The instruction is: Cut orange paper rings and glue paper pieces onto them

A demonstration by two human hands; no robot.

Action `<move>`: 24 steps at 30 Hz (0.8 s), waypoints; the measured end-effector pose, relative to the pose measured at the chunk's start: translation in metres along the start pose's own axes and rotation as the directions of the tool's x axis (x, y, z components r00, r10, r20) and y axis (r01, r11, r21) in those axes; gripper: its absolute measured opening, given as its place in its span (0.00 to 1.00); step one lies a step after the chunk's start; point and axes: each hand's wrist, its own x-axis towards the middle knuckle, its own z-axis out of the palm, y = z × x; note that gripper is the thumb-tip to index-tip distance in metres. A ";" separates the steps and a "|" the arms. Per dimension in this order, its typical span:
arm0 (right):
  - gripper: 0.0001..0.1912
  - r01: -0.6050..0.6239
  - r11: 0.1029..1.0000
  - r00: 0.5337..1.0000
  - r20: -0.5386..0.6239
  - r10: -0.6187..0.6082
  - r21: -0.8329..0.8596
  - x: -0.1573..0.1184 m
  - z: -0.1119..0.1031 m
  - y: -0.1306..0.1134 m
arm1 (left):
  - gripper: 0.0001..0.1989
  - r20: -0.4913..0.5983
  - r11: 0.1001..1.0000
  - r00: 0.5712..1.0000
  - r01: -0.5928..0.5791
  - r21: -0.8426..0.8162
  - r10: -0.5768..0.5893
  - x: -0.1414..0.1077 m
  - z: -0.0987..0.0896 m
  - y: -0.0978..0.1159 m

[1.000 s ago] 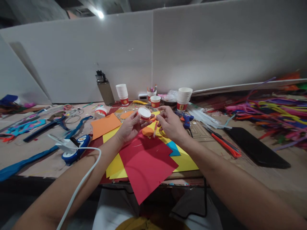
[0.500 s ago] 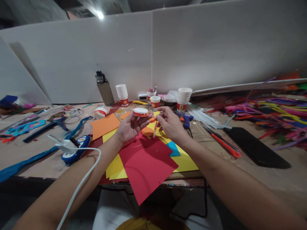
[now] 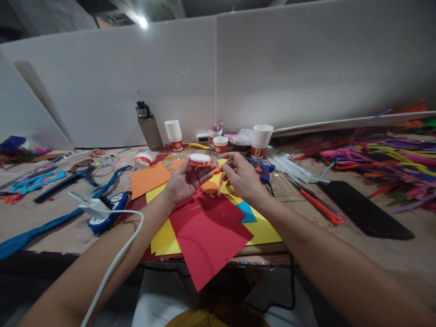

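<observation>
A short, round piece of paper cup (image 3: 199,160), white on top with a red side, rests in the fingers of my left hand (image 3: 184,180). The palm is turned up and the thumb presses its near side. Just to the right, my right hand (image 3: 241,175) is held with thumb and forefinger drawn together close to the cup piece. Whatever lies between those fingertips is too small to make out. Below the hands are an orange paper disc (image 3: 209,187), a red paper sheet (image 3: 211,231), a yellow sheet (image 3: 265,229) and an orange sheet (image 3: 150,178).
Stacked paper cups (image 3: 261,141) and a bottle (image 3: 150,131) stand at the back. On the right lie a blue glue gun (image 3: 265,170), a red utility knife (image 3: 322,206), a black phone (image 3: 366,210) and pipe cleaners (image 3: 384,159). A white cable (image 3: 117,254) crosses my left forearm.
Almost nothing differs. Both hands stay in the same place, and the cup piece tips very slightly in my left fingers.
</observation>
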 end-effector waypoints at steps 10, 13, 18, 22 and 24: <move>0.13 -0.011 1.000 1.000 0.011 0.010 0.007 -0.002 -0.001 -0.004 | 0.24 0.002 1.000 1.000 0.010 0.012 -0.010 0.001 -0.003 -0.001; 0.13 -0.025 0.999 1.000 0.019 0.024 0.042 -0.003 0.000 -0.007 | 0.24 0.000 1.000 1.000 0.020 0.013 -0.020 0.001 -0.003 -0.002; 0.12 -0.014 0.999 1.000 0.011 0.013 0.043 -0.004 0.000 -0.012 | 0.22 0.028 1.000 0.999 0.027 0.016 -0.027 0.001 -0.003 -0.003; 0.11 0.109 0.993 0.993 -0.043 -0.111 -0.041 -0.002 -0.002 -0.012 | 0.21 0.068 0.999 0.998 0.016 0.041 -0.018 0.000 -0.002 -0.005; 0.11 0.178 0.981 0.980 -0.075 -0.184 -0.073 -0.002 -0.003 -0.011 | 0.20 0.096 0.999 0.995 0.016 0.052 -0.021 0.000 -0.002 -0.005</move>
